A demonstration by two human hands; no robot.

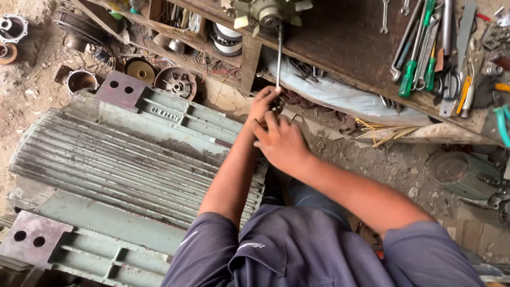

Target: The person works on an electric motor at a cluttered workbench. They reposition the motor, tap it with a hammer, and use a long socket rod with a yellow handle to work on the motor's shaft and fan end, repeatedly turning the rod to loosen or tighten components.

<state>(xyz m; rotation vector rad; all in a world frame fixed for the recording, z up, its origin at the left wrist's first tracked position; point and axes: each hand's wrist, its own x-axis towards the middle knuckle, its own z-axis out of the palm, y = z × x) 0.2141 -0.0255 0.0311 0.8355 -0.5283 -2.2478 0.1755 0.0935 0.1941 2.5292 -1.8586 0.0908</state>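
Long metal rod (279, 56) — I am gripping its lower end with my left hand (264, 102), fingers clenched around it; the rod is standing nearly upright, its top reaching up to the pale fan-bladed part (268, 13) lying on the table (340, 37) edge.

Right hand (281, 143) — I am pressing it just below the left, fingers curled against something small at the end of the motor housing; I cannot tell what it is grasping, since the hand is covering it.

Large ribbed motor housing (122, 159) — grey-green, lying on its side on the dirt floor (393, 170), filling the left half of the view; both my hands are working at its near end. Flat mounting feet with paired holes (119, 87) are showing at its top and bottom edges.

Table items — green-handled screwdrivers (409, 77) and spanners (384, 16) are lying to the right, well apart from my hands.

Floor items — round metal end covers (176, 82) are sitting beyond the housing, near the table leg.
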